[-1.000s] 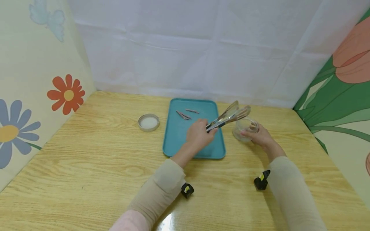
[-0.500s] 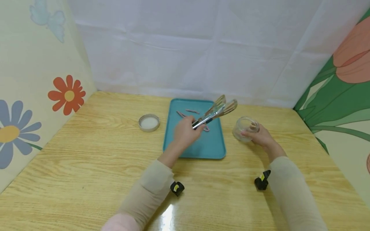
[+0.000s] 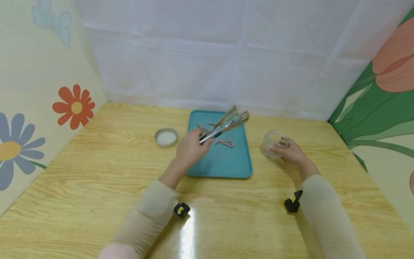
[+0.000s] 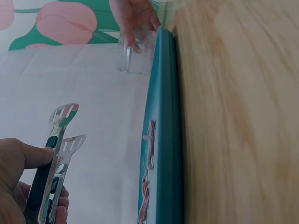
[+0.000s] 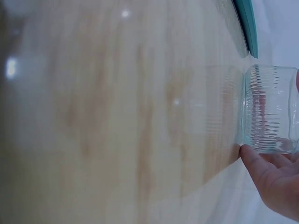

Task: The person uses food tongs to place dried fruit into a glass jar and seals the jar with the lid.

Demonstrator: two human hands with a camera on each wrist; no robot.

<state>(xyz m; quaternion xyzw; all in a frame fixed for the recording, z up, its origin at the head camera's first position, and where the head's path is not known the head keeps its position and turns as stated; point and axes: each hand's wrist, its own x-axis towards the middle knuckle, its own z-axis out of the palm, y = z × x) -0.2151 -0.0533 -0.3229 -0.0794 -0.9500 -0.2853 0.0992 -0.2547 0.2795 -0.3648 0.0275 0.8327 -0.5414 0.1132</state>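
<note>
My left hand (image 3: 191,148) grips a pair of metal tongs (image 3: 224,128) with black handles and slotted ends. The tongs' ends stand apart above the teal tray (image 3: 226,165), with nothing between them. On that tray lies a tangled pinkish strip (image 3: 226,143); further back, more thin strips (image 3: 202,127) are partly covered by the tongs and hand. To the tray's right, my right hand (image 3: 292,154) holds a clear glass jar (image 3: 267,145) by its side, its mouth up. In the right wrist view, a reddish patch shows through the ribbed jar (image 5: 266,109).
Left of the tray rests a round lid (image 3: 166,138) with a pale inside. A white cloth (image 3: 226,64) hangs behind the wooden table (image 3: 97,187), and flower-painted panels (image 3: 388,86) flank it. Each forearm carries a small black camera mount (image 3: 182,210).
My left hand has carried the tongs leftward from beside the jar to over the tray, uncovering the tangled strip. The right hand and jar have stayed in place.
</note>
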